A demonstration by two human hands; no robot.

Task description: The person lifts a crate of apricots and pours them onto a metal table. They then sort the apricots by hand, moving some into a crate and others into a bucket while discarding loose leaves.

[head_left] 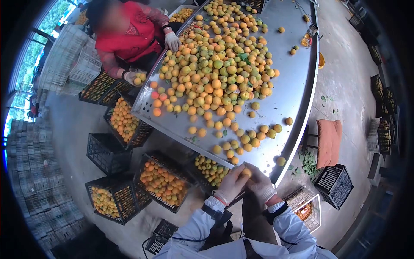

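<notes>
At the near edge of the metal sorting table (172,129), both of my gloved hands meet around one apricot (246,172). My left hand (230,183) closes on it from the left, its fingers bent. My right hand (260,184) presses in from the other side, and its fingertips are partly hidden. Just beyond them lie loose apricots (235,159) on the metal. A large heap of yellow, green and orange apricots (215,73) covers the middle of the table.
Below the table's left side stand black crates of apricots (161,183) and a black crate (108,153). A co-worker (129,39) in red holds fruit at the far left. To my right are a cushioned stool (329,142), a white basket (310,207) and another black crate (334,185).
</notes>
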